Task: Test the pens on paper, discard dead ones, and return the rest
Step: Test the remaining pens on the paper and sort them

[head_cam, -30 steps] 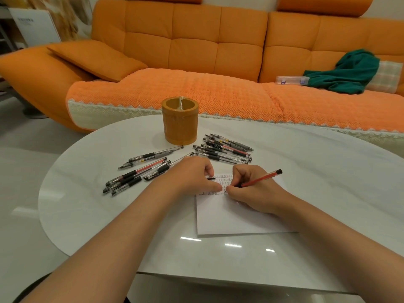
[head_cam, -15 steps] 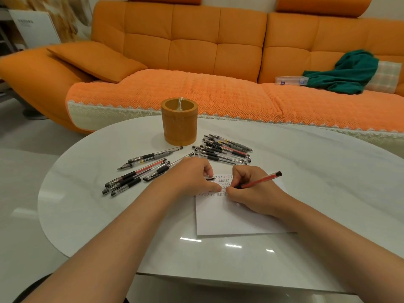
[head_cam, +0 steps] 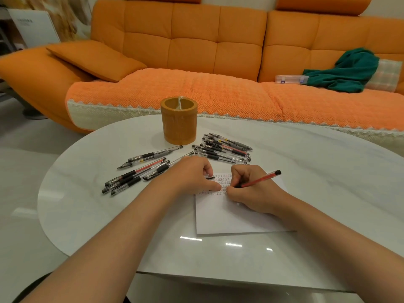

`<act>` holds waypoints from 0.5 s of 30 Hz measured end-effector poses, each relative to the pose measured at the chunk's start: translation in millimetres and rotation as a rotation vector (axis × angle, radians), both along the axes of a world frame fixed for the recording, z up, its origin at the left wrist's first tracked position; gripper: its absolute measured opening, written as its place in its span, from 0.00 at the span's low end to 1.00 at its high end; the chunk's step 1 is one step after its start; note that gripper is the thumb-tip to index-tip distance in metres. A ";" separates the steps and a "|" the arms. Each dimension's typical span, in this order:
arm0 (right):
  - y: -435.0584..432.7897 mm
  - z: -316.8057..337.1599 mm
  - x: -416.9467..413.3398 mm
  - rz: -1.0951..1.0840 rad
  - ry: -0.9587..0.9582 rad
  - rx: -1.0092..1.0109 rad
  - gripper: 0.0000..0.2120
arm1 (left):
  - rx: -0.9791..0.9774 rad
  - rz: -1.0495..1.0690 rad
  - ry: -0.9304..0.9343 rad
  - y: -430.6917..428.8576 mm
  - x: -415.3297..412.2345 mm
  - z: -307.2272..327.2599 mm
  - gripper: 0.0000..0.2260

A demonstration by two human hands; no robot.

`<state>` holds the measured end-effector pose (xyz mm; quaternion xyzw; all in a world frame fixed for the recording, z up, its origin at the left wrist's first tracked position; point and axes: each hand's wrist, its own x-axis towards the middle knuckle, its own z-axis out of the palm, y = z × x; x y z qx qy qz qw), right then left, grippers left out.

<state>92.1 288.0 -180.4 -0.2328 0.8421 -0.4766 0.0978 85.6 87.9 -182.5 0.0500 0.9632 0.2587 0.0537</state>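
A white sheet of paper (head_cam: 229, 219) lies on the table in front of me, with rows of small written marks along its top. My right hand (head_cam: 251, 193) grips a red pen (head_cam: 262, 178), whose tip is down on the paper by the marks. Resting on the sheet's top left corner, my left hand (head_cam: 192, 176) has its fingers curled round a small black pen cap (head_cam: 211, 177). Several pens (head_cam: 140, 169) lie loose to the left, and another pile of pens (head_cam: 223, 149) sits just beyond the paper. An orange-brown pen holder (head_cam: 179, 121) stands behind them.
The white oval table (head_cam: 317, 171) ends close to an orange sofa (head_cam: 196, 90). On the sofa lie a green cloth (head_cam: 349, 71) and a clear plastic case (head_cam: 290, 79). Bare floor lies to the left.
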 end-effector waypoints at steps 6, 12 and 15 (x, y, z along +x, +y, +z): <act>-0.2 0.0 0.4 -0.013 -0.012 -0.023 0.11 | -0.008 -0.007 0.002 -0.3 0.5 1.0 0.18; 0.8 0.4 0.0 0.023 -0.019 -0.011 0.11 | -0.009 -0.017 0.009 0.3 1.2 2.1 0.17; 0.2 0.6 0.1 0.026 -0.027 -0.015 0.11 | -0.007 -0.014 0.010 0.0 1.1 2.7 0.17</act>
